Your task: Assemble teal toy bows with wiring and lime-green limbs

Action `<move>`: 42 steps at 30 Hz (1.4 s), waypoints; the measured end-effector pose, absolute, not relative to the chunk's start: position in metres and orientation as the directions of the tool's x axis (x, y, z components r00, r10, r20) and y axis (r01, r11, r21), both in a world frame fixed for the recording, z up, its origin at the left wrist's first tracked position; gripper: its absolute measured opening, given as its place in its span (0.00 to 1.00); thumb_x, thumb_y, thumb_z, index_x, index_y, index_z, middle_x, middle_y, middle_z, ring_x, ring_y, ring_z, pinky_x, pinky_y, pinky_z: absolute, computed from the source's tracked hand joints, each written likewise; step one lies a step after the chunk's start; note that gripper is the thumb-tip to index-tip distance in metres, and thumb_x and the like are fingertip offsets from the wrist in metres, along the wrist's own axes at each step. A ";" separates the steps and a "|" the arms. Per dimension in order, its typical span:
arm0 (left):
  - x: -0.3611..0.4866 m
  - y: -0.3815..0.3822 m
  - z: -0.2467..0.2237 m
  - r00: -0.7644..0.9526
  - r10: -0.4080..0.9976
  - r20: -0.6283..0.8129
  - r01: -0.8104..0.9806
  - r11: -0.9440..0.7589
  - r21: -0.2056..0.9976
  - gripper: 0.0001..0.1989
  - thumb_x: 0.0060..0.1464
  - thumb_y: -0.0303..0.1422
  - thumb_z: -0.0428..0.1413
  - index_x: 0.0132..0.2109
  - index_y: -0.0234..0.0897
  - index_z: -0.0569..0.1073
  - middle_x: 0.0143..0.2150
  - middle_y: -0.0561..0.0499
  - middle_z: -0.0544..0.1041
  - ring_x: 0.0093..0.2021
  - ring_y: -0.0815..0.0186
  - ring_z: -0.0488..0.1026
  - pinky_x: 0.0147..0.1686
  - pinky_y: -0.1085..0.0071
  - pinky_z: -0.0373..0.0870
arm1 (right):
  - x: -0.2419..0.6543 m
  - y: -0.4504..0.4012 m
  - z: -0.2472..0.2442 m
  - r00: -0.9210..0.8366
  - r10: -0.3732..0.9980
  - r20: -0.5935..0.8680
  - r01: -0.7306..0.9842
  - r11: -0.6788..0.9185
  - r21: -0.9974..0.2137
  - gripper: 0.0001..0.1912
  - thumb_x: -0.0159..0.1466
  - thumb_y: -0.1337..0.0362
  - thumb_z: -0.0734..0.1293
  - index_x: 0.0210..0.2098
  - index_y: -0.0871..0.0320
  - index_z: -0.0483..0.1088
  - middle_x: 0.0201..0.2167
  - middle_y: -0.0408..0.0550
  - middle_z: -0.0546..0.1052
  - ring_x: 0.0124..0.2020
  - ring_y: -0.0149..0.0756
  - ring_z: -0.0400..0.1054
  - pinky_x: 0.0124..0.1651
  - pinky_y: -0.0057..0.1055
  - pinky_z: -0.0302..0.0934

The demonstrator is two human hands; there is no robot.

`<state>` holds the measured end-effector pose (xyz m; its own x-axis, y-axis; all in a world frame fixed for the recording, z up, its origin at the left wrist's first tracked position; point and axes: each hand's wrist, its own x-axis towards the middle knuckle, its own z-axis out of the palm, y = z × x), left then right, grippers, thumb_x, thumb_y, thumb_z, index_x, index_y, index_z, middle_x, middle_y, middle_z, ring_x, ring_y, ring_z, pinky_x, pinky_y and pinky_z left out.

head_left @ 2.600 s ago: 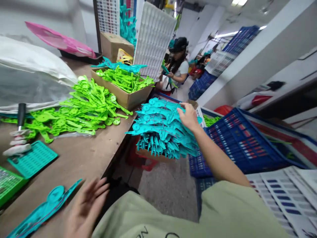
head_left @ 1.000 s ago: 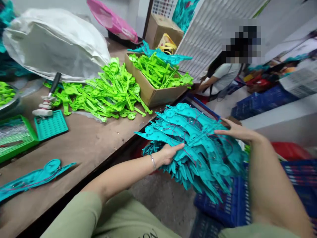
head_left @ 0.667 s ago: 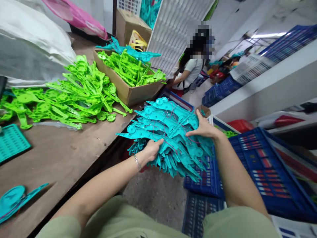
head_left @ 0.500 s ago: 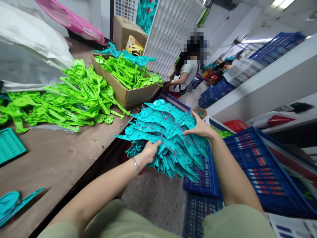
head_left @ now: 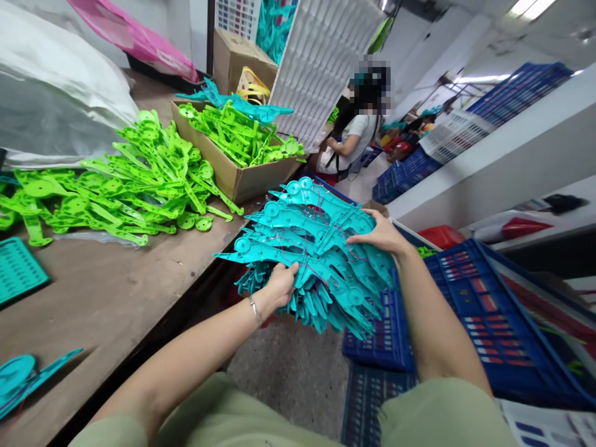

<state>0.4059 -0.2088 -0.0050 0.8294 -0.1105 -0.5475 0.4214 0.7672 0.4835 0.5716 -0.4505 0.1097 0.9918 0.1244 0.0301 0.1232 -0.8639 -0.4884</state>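
A thick stack of turquoise plastic parts, with thin dark red wires running over them, is held between my two hands above the floor beside the table. My left hand grips the near left edge, its thumb on top and its other fingers hidden beneath. My right hand clasps the far right side, thumb on the upper face and fingers round the outer edge. The parts overlap in layers, with pointed ends fanning out at the bottom.
On the table lies a heap of lime-green plastic parts, beside a cardboard box filled with more. Blue crates stand at right. A turquoise part lies near left. Another person is farther back.
The turquoise stack and both my hands have barely moved. The person in the background has shifted slightly to the right, with the forearm raised.
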 end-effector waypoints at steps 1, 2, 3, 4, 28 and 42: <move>0.405 -0.209 -0.003 0.833 -0.110 -0.541 0.417 0.769 0.485 0.12 0.52 0.31 0.70 0.41 0.37 0.77 0.43 0.44 0.85 0.48 0.53 0.83 0.54 0.53 0.78 | 0.573 -0.451 0.112 0.993 0.119 0.027 0.117 -0.865 -0.488 0.63 0.32 0.43 0.84 0.64 0.56 0.66 0.61 0.58 0.76 0.61 0.64 0.71 0.66 0.57 0.66; 0.404 -0.209 -0.001 0.839 -0.108 -0.533 0.410 0.770 0.489 0.12 0.52 0.31 0.70 0.41 0.37 0.77 0.43 0.44 0.85 0.48 0.53 0.83 0.54 0.53 0.78 | 0.573 -0.452 0.114 0.993 0.114 0.033 0.115 -0.864 -0.491 0.61 0.32 0.43 0.84 0.63 0.56 0.67 0.60 0.57 0.77 0.60 0.63 0.72 0.65 0.56 0.66; 0.403 -0.210 0.001 0.846 -0.107 -0.523 0.402 0.772 0.493 0.11 0.53 0.32 0.70 0.41 0.37 0.77 0.43 0.44 0.85 0.48 0.53 0.83 0.54 0.54 0.78 | 0.574 -0.453 0.118 0.993 0.109 0.044 0.116 -0.861 -0.495 0.59 0.33 0.43 0.84 0.61 0.56 0.68 0.59 0.57 0.77 0.60 0.63 0.72 0.65 0.56 0.66; 0.401 -0.211 0.004 0.854 -0.104 -0.510 0.391 0.774 0.497 0.10 0.53 0.32 0.69 0.41 0.38 0.77 0.43 0.45 0.85 0.49 0.53 0.83 0.55 0.54 0.78 | 0.574 -0.454 0.122 0.993 0.104 0.058 0.119 -0.857 -0.500 0.58 0.33 0.43 0.84 0.60 0.55 0.70 0.59 0.56 0.78 0.60 0.63 0.72 0.65 0.56 0.66; 0.414 -0.218 0.000 0.877 -0.134 -0.461 0.365 0.810 0.458 0.30 0.39 0.44 0.77 0.45 0.32 0.79 0.46 0.38 0.85 0.47 0.51 0.83 0.52 0.55 0.80 | 0.558 -0.429 0.110 0.962 0.153 -0.224 0.011 -0.848 -0.531 0.48 0.35 0.46 0.84 0.51 0.52 0.68 0.48 0.52 0.81 0.52 0.56 0.76 0.56 0.50 0.73; 0.418 -0.224 0.011 0.874 -0.233 -0.427 0.390 0.860 0.329 0.21 0.54 0.42 0.70 0.50 0.36 0.78 0.42 0.45 0.86 0.37 0.60 0.85 0.36 0.66 0.84 | 0.559 -0.422 0.120 0.897 0.257 -0.359 -0.023 -0.785 -0.619 0.39 0.33 0.54 0.85 0.43 0.54 0.73 0.45 0.51 0.84 0.50 0.57 0.78 0.52 0.48 0.75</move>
<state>0.4184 -0.2236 0.0106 0.8737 -0.2334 -0.4268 0.3904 0.8598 0.3291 0.5589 -0.4219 0.1203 0.8974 0.2567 -0.3588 -0.0230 -0.7849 -0.6192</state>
